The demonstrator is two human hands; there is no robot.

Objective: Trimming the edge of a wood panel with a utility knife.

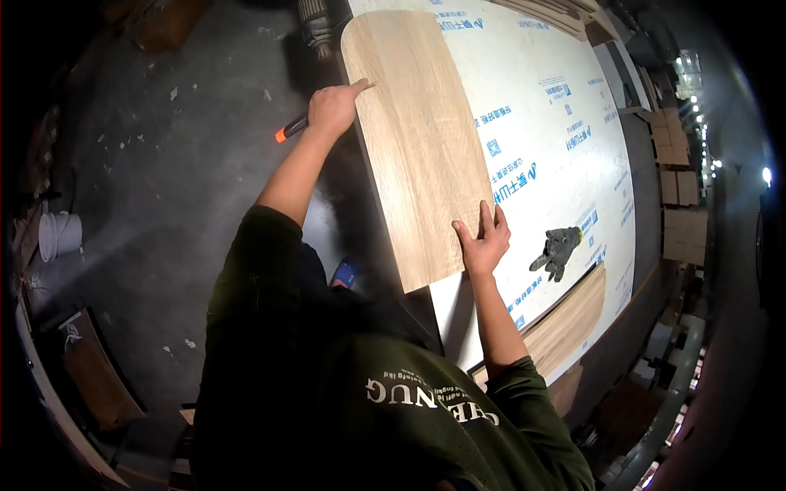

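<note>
A wood-grain board [413, 147] with rounded far corners lies along the left edge of a white worktable. My left hand [332, 110] is closed around a dark, orange-ended tool [292, 129], whose kind I cannot make out; most of it is hidden in the fist. That hand's extended finger touches the board's left edge near the far end. Toward the near end, my right hand [487, 244] rests at the board's right edge with thumb and fingers spread. A dark grey work glove [557, 252] lies on the table to the right of that hand.
White sheeting with blue print covers the table [565, 123]. Another wood-grain panel [566, 317] lies at its near right. Cut strips [548, 15] sit at the far end. Stacked boxes [686, 236] stand beyond the right side; a white bucket [60, 236] is on the floor at left.
</note>
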